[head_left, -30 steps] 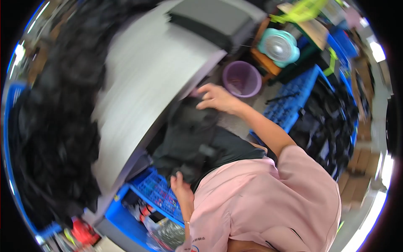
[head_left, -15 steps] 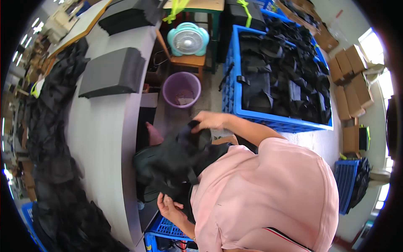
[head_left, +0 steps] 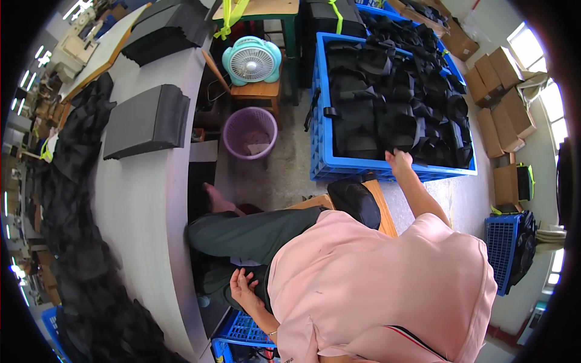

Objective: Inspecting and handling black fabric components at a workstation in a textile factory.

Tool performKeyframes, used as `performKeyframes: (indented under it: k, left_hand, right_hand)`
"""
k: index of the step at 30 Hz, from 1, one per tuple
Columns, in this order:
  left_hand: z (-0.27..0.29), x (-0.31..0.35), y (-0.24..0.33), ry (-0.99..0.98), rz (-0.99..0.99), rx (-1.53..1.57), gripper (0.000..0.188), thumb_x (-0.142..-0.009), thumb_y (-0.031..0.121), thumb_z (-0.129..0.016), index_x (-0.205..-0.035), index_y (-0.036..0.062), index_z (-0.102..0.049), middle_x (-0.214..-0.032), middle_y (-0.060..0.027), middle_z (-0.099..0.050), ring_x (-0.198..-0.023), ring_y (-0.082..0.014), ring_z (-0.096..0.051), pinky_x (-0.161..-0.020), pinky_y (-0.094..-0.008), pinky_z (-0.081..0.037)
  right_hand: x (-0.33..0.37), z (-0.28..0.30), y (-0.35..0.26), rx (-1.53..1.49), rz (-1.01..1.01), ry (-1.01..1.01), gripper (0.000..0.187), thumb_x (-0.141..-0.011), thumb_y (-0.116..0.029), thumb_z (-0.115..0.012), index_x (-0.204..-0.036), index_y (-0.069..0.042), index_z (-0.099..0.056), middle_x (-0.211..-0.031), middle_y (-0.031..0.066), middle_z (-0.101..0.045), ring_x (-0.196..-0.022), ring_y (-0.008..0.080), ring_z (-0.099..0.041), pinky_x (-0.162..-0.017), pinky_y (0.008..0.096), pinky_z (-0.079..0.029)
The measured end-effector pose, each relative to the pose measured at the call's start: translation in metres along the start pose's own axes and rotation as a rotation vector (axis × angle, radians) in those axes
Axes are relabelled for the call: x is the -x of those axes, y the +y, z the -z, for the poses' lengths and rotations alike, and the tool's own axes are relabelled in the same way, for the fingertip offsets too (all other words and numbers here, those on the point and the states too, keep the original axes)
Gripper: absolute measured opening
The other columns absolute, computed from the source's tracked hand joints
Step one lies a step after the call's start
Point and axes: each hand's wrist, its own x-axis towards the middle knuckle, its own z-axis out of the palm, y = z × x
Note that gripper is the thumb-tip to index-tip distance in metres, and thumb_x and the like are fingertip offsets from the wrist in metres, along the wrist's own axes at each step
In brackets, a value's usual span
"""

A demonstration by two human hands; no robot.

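Note:
My right hand reaches over the near rim of a blue plastic crate. Its bent fingers close on the lower edge of a black fabric piece with a curved, padded look. Several similar black pieces with straps fill the crate around it. My left hand rests beside my lap, palm partly up. Its fingers are loosely bent and apart, with nothing visible in them. Dark trousers cover my lap, where no black piece lies.
To my left runs a long grey table with stacked dark grey sheets and a heap of black fabric. Ahead are a purple basket and a turquoise fan on a stool. A blue basket stands beside my left arm.
My right hand has moved from my lap to the right, over the crate. The black fabric piece has left my lap. My left hand has stayed nearly in place.

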Motion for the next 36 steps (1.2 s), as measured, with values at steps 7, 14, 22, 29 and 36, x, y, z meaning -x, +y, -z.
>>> performKeyframes:
  k: [7, 14, 22, 29, 36]
  left_hand:
    - [0.001, -0.001, -0.004, 0.014, 0.021, -0.039, 0.033, -0.100, 0.015, -0.063, -0.128, -0.0025, -0.059, -0.120, -0.0152, -0.068, -0.093, -0.0182, -0.069, -0.066, -0.0266, -0.059]
    - [-0.008, -0.003, 0.011, 0.012, -0.022, 0.016, 0.031, -0.100, 0.016, -0.064, -0.126, -0.0015, -0.062, -0.115, -0.0111, -0.070, -0.094, -0.0167, -0.070, -0.069, -0.0256, -0.057]
    - [0.009, -0.001, 0.100, 0.168, -0.311, 0.085, 0.020, -0.100, 0.012, -0.064, -0.115, -0.0004, -0.068, -0.104, -0.0061, -0.072, -0.086, -0.0100, -0.067, -0.071, -0.0225, -0.054]
    - [0.076, -0.106, 0.171, 0.471, -0.630, -0.259, 0.021, -0.095, 0.010, -0.065, -0.114, -0.0003, -0.069, -0.122, -0.0151, -0.069, -0.109, -0.0232, -0.066, -0.095, -0.0342, -0.051]
    - [0.145, -0.235, 0.229, 0.685, -0.768, -0.835, 0.034, -0.091, 0.014, -0.065, -0.123, 0.0031, -0.066, -0.162, -0.0243, -0.024, -0.148, -0.0445, -0.023, -0.120, -0.0461, -0.025]
  right_hand:
    - [0.129, 0.007, 0.041, 0.530, 0.044, -0.394, 0.025, -0.099, -0.027, -0.056, -0.106, -0.004, -0.063, -0.071, 0.0109, -0.063, -0.065, 0.0225, -0.066, -0.056, 0.0313, -0.052]
    - [0.357, -0.114, 0.024, 0.681, 0.280, -1.442, 0.015, -0.096, -0.004, -0.063, -0.109, 0.001, -0.068, -0.089, 0.0016, -0.067, -0.075, 0.0086, -0.061, -0.068, 0.0225, -0.050]
    - [0.538, -0.169, -0.067, -0.860, 0.512, -2.297, 0.008, -0.082, -0.010, -0.064, -0.077, -0.006, -0.059, -0.067, 0.0091, -0.061, -0.054, 0.0177, -0.051, -0.048, 0.0308, -0.037]
    - [0.583, -0.223, -0.065, -0.952, 0.449, -2.630, 0.011, -0.072, -0.010, -0.061, -0.074, -0.010, -0.050, -0.056, 0.0073, -0.052, -0.051, 0.0162, -0.041, -0.045, 0.0308, -0.026]
    - [0.570, -0.239, -0.055, -0.972, 0.341, -2.623, 0.016, -0.067, 0.002, -0.057, -0.054, -0.006, -0.052, -0.049, 0.0029, -0.051, -0.042, 0.0087, -0.044, -0.043, 0.0183, -0.029]
